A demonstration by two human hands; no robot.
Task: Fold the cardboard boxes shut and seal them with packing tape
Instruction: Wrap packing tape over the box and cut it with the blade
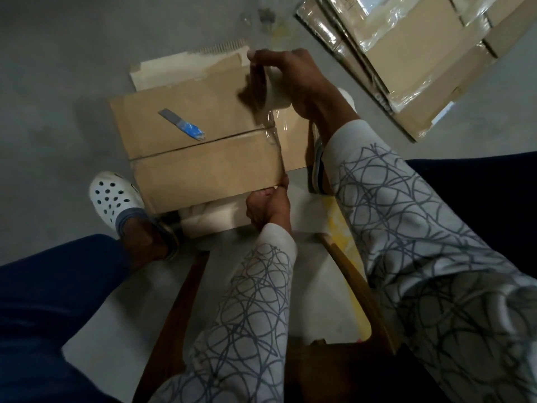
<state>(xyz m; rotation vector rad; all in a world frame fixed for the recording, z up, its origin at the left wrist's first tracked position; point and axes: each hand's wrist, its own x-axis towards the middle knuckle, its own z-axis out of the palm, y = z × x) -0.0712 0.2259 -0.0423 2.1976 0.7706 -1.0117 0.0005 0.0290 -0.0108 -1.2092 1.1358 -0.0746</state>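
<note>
Frame centre: closed cardboard box (203, 146), blue-handled knife (183, 125) lying on its top. Right hand (293, 80) grips tape roll (268, 85) above the box's right end; left hand (268, 206) pinches its near corner. Taped flat boxes (412, 59) upper right.

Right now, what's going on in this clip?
A seated person is taping a cardboard box whose flaps are folded shut. The right hand holds the tape roll, with clear tape running down the box's right end. The left hand grips the near right corner. A blue-handled blade lies on top.

Right hand (293, 80) grips, extended beyond the pinching left hand (268, 207).
</note>
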